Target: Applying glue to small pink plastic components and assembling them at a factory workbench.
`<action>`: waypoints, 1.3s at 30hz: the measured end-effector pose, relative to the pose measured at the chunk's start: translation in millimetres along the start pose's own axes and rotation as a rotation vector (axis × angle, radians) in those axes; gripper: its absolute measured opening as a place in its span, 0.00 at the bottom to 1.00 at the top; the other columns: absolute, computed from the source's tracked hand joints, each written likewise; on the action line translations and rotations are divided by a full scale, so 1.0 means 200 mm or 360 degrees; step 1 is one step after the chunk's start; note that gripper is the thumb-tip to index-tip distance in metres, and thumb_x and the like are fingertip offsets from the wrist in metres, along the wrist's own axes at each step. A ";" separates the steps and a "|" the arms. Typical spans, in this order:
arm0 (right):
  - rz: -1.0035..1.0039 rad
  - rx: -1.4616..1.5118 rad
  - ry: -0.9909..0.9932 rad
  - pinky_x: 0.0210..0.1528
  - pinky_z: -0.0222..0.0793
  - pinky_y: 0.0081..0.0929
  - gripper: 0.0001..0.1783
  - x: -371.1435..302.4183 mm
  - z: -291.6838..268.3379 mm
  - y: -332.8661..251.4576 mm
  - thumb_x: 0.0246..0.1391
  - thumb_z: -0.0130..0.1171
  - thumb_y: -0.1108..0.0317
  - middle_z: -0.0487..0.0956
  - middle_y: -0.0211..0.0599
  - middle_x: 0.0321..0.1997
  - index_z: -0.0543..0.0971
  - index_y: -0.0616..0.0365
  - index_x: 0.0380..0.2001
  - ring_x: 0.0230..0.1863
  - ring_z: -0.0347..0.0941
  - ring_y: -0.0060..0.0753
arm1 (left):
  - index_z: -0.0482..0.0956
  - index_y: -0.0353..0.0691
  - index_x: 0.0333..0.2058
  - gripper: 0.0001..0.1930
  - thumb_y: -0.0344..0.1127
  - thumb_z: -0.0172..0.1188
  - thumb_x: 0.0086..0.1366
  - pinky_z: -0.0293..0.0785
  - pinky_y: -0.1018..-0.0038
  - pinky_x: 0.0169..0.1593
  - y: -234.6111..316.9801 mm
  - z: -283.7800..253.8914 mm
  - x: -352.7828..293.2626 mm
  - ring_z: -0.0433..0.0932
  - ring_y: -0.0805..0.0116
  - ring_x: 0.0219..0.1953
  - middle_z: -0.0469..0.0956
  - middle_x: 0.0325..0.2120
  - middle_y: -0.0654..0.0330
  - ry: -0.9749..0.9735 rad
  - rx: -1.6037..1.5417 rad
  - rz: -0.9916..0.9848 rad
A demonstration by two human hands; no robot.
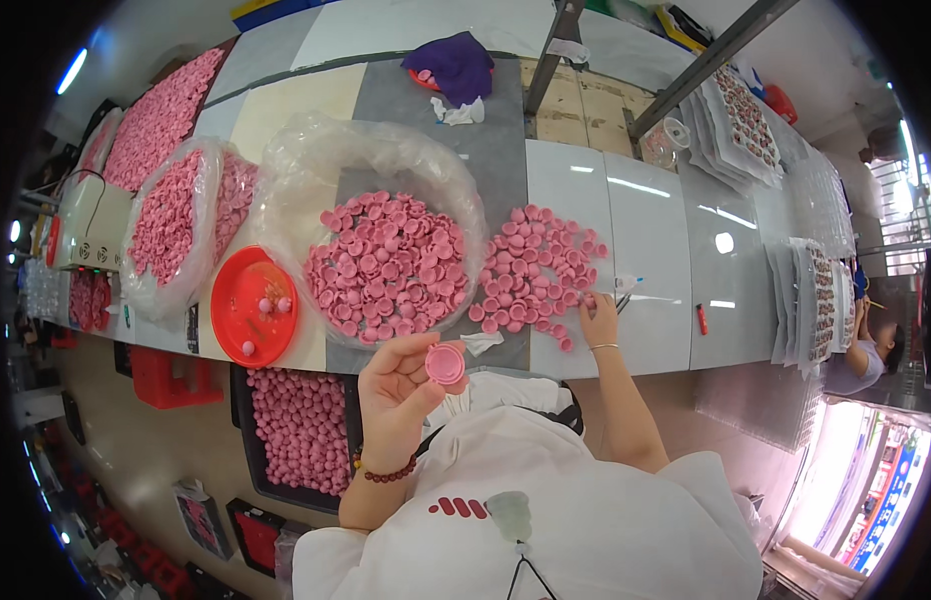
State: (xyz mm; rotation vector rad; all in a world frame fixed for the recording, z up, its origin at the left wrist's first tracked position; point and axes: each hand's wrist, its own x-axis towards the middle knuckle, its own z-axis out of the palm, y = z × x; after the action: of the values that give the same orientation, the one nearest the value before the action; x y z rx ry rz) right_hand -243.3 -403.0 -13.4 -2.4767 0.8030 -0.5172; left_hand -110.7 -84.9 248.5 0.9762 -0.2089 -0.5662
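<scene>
In front of my chest, my left hand (396, 388) grips a round pink plastic cup-shaped piece (446, 365) between thumb and fingers, its hollow side showing. My right hand (599, 322) rests at the right edge of a loose pile of pink cup pieces (531, 265) on the table. Its fingers are drawn together at the tips, and what they hold, if anything, is too small to make out. Just beyond them lies a thin white and blue pen-like tool (628, 284). More of the same pieces fill a large clear plastic bag (296, 165) left of the pile.
A red basin (222, 300) with a few pink balls stands left of the bag. Below the table edge is a black crate (248, 440) of pink balls. A red marker (702, 320) lies to the right. Another person (858, 365) sits at the far right beside stacked trays (814, 300).
</scene>
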 end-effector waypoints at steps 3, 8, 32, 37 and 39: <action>0.0356 0.0297 0.0025 0.34 0.65 0.30 0.14 -0.02 -0.01 -0.06 0.39 0.58 0.71 0.71 0.41 0.27 0.72 0.61 0.34 0.30 0.68 0.38 | 0.64 0.28 0.46 0.20 0.24 0.56 0.53 0.74 0.73 0.42 0.00 -0.05 -0.01 0.75 0.65 0.40 0.71 0.41 0.45 -0.0097 -0.0168 -0.0034; 0.0395 0.0241 0.0044 0.31 0.65 0.27 0.16 -0.03 -0.03 -0.06 0.38 0.59 0.71 0.70 0.38 0.27 0.74 0.61 0.36 0.26 0.68 0.33 | 0.65 0.30 0.45 0.24 0.34 0.61 0.51 0.76 0.77 0.35 -0.01 -0.02 -0.01 0.77 0.69 0.33 0.73 0.39 0.46 0.0032 -0.0049 -0.0072; -0.0910 0.1404 -0.0585 0.21 0.67 0.13 0.21 0.05 -0.78 -1.37 0.30 0.63 0.82 0.73 0.33 0.37 0.76 0.55 0.34 0.31 0.70 0.23 | 0.71 0.29 0.42 0.20 0.19 0.61 0.47 0.72 0.76 0.43 0.01 0.09 -0.05 0.76 0.70 0.37 0.74 0.38 0.53 -0.0418 0.0478 0.0024; -0.0859 0.1369 -0.0500 0.21 0.68 0.13 0.21 0.02 -0.76 -1.37 0.31 0.63 0.82 0.72 0.33 0.37 0.76 0.55 0.34 0.30 0.70 0.22 | 0.70 0.28 0.42 0.22 0.19 0.62 0.46 0.72 0.75 0.44 0.00 0.10 -0.04 0.74 0.68 0.40 0.74 0.38 0.52 -0.0392 0.0484 -0.0057; -0.0782 0.1366 -0.0468 0.21 0.68 0.13 0.20 0.00 -0.76 -1.37 0.32 0.64 0.81 0.71 0.33 0.36 0.77 0.54 0.34 0.30 0.70 0.22 | 0.69 0.28 0.43 0.22 0.19 0.62 0.46 0.71 0.75 0.45 -0.01 0.09 -0.04 0.74 0.67 0.41 0.73 0.39 0.51 -0.0395 0.0463 -0.0032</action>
State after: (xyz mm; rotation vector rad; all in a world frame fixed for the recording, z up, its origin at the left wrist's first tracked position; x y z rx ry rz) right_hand -194.6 -257.2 260.2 -1.8347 -0.1608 -0.5010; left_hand -125.8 -94.6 257.8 1.1892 -0.5143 -0.6883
